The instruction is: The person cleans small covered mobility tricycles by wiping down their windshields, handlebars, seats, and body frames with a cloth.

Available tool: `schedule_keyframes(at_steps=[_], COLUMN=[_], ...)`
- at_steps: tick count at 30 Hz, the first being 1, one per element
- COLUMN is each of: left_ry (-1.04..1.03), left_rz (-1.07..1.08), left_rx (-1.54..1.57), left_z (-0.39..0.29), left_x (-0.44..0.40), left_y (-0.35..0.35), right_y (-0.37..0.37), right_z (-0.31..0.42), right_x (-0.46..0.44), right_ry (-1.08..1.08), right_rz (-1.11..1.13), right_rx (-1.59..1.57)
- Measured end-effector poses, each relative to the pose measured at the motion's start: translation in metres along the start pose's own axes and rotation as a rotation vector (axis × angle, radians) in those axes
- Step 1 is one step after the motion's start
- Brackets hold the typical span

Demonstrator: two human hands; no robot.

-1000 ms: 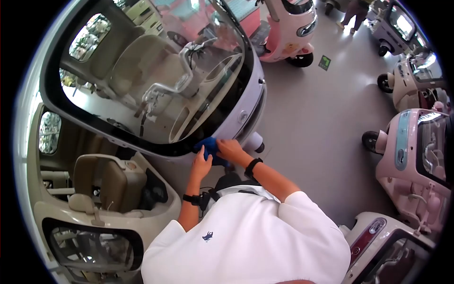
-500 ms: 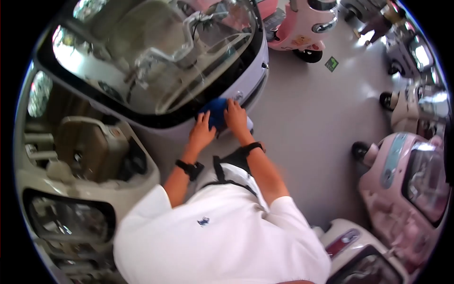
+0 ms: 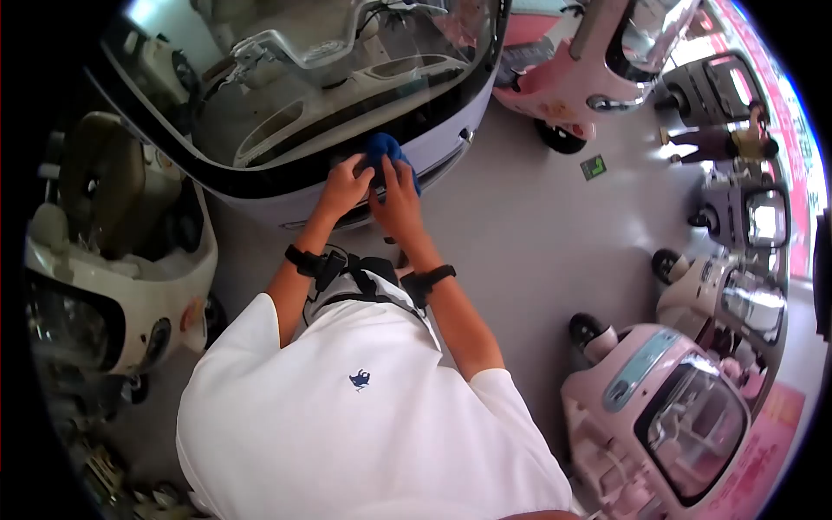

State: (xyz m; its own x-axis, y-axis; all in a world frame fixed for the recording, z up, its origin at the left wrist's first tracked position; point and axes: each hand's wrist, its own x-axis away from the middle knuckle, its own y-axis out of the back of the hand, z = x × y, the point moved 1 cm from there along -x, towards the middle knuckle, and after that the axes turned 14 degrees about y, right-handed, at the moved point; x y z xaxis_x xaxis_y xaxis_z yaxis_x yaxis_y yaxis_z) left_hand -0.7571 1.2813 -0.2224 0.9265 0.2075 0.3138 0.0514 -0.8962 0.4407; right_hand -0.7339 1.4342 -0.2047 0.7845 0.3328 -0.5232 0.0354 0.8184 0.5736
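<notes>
1. Here's the blue cloth (image 3: 382, 146), upper centre of the frame, bunched against the lavender vehicle (image 3: 442, 135).
2. My left fingers (image 3: 350, 169) are grasping its left side.
3. My right fingers (image 3: 392, 178) clutch it from below.
4. Pink scooter (image 3: 555, 97), upper right!

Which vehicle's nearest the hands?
The lavender vehicle directly ahead, with the broad black-edged windshield: left hand and right hand touch a blue cloth at its front; other vehicles stand apart.
</notes>
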Motion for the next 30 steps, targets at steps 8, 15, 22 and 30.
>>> schedule_keyframes(at_steps=[8, 15, 22, 30], left_ry=[-0.218, -0.152, -0.203, -0.479], left_rz=[-0.274, -0.35, -0.12, -0.409], left_rx=[0.388, 0.217, 0.012, 0.115], left_z=[-0.134, -0.148, -0.176, -0.248], left_x=[-0.026, -0.041, -0.08, -0.085], left_y=[0.017, -0.037, -0.082, -0.038], right_y=[0.092, 0.084, 0.096, 0.13], right_z=[-0.015, -0.088, -0.156, -0.1], right_x=[-0.127, -0.13, -0.112, -0.227], right_ry=[0.308, 0.212, -0.085, 0.284], right_rz=[0.143, 0.025, 0.021, -0.191], right_rx=[0.002, 0.072, -0.026, 0.092])
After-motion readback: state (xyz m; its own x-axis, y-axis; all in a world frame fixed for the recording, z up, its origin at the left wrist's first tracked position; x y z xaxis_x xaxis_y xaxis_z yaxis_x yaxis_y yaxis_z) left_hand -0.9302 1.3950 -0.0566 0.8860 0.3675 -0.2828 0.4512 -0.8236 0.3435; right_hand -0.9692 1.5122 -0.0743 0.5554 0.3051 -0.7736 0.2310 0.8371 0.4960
